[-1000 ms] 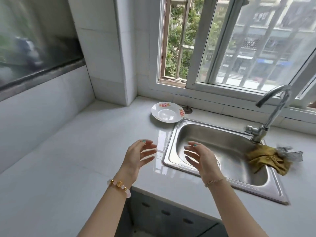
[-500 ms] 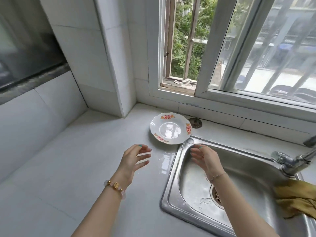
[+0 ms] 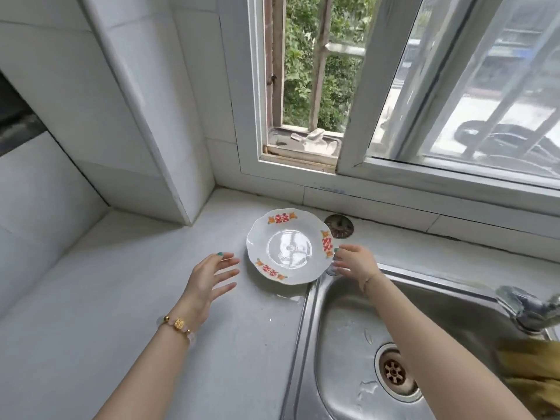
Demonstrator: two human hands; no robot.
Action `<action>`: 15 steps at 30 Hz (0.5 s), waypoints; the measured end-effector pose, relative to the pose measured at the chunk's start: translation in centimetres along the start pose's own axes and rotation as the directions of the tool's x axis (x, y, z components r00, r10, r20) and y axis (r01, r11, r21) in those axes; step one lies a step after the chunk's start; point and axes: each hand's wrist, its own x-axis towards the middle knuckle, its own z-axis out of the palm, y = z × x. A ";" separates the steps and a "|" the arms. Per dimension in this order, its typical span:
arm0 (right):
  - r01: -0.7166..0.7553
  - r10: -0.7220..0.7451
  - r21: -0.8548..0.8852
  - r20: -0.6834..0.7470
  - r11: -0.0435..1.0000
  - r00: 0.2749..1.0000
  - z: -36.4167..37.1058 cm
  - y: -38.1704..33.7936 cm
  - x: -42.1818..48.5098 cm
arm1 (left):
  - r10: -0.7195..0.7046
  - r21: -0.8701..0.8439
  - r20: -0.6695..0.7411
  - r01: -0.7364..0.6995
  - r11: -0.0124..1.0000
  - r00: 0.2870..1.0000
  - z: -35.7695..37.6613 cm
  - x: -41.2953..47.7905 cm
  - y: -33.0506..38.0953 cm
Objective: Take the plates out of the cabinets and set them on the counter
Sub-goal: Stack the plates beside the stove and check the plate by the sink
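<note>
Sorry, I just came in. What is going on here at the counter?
A person reaches with both bare hands for a round white ceramic plate with red and gold marks, lying on the pale grey counter beside the steel sink. The left hand is open, just apart from the plate's left edge. The right hand is at its right rim, with no firm grip visible.

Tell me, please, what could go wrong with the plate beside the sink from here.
The plate lies at the corner of the sink; a nudge from the right hand at its rim could slide it in. The left hand is apart from the plate, so a one-sided lift might tip it. The counter looks glossy, so it may skid.
</note>
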 end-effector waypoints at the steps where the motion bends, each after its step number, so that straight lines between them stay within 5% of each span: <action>1: -0.013 0.013 0.003 0.005 1.000 1.000 0.2 0.1 0.4 | -0.008 -0.003 -0.003 0.008 1.000 1.000 0.0 0.4 -0.2; 15: 0.003 -0.010 -0.069 -0.097 0.998 0.995 1.3 1.8 3.5 | -0.043 -0.005 -0.013 0.043 0.999 0.999 0.3 1.6 -2.3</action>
